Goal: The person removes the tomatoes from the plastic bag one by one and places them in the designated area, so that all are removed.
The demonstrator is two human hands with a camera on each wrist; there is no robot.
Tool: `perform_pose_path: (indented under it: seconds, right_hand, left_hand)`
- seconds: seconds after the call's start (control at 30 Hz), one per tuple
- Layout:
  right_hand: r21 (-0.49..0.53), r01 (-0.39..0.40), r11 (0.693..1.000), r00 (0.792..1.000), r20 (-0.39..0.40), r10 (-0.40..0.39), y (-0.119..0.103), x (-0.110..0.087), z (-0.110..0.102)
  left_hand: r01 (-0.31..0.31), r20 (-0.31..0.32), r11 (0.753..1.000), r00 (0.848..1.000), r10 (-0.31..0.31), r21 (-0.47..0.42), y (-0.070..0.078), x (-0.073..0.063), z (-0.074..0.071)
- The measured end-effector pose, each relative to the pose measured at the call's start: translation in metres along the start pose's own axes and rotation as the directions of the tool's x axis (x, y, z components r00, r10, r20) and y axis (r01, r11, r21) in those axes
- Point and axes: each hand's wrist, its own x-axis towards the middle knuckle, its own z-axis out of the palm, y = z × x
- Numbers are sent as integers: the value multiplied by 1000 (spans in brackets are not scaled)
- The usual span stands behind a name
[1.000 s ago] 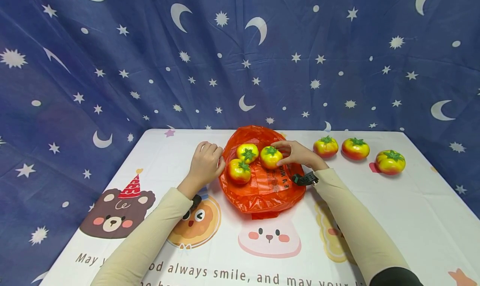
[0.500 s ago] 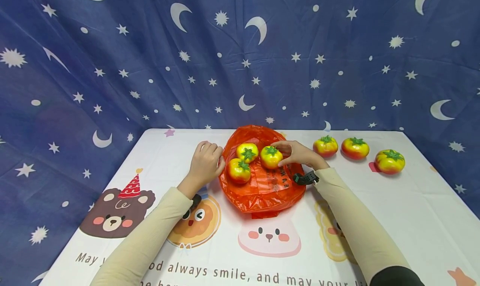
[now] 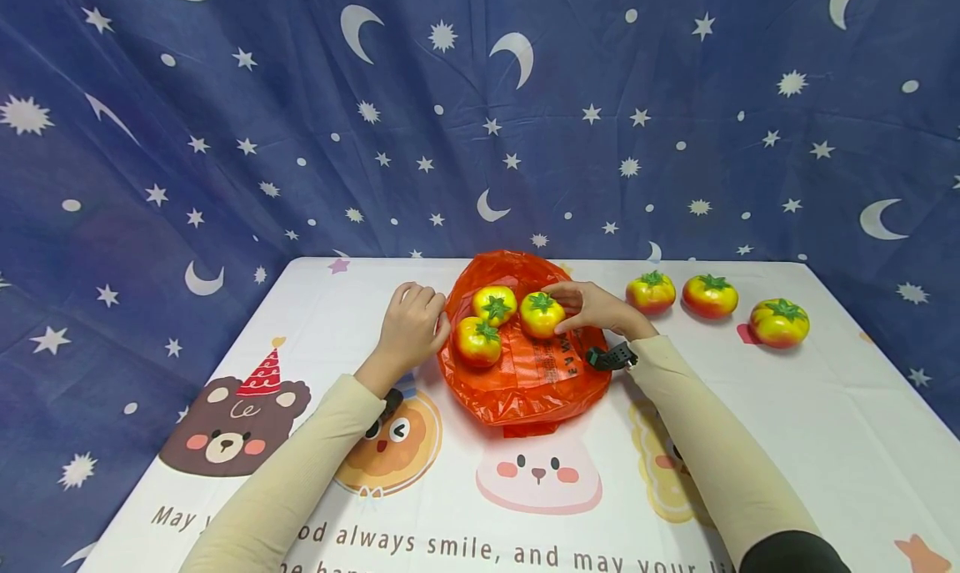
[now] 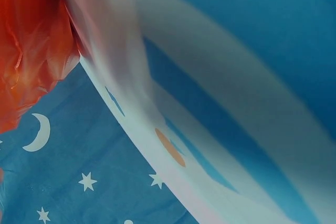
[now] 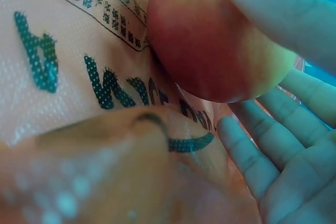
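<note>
An orange-red plastic bag [image 3: 517, 389] lies spread open on the table, its printed inner side showing. Two yellow-red toy tomatoes with green star-shaped tops, a rear tomato [image 3: 495, 306] and a front tomato [image 3: 477, 344], rest inside it on the left. My right hand [image 3: 596, 308] holds a third tomato [image 3: 541, 315] within the bag; in the right wrist view the thumb presses on this tomato [image 5: 210, 40] while other fingers spread below it. With fingers curled, my left hand [image 3: 408, 327] grips the bag's left rim; its fingertips are hidden. The left wrist view shows only the bag's edge [image 4: 31, 51] beside a blurred hand.
Several things lie to the right: a near-back tomato [image 3: 651, 294], a middle tomato [image 3: 710, 298] and an outer tomato [image 3: 780, 323]. A white cloth printed with cartoon faces covers the table [image 3: 810, 439]. Behind its back edge hangs a blue curtain [image 3: 420, 81] with moons and stars.
</note>
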Motion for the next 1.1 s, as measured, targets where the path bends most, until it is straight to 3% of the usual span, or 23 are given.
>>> perform_pose_path:
  seconds: [0.5,1.1]
  right_hand:
    - [58,24,998,1000,11,-25,1,2,1]
    - [88,27,996,999,-35,-24,0,-3,2]
  left_hand:
    - [-1,-13,1000,1000,1,0,0,1,-1]
    - [-1,4,1000,1000,1,8,0,0,-2]
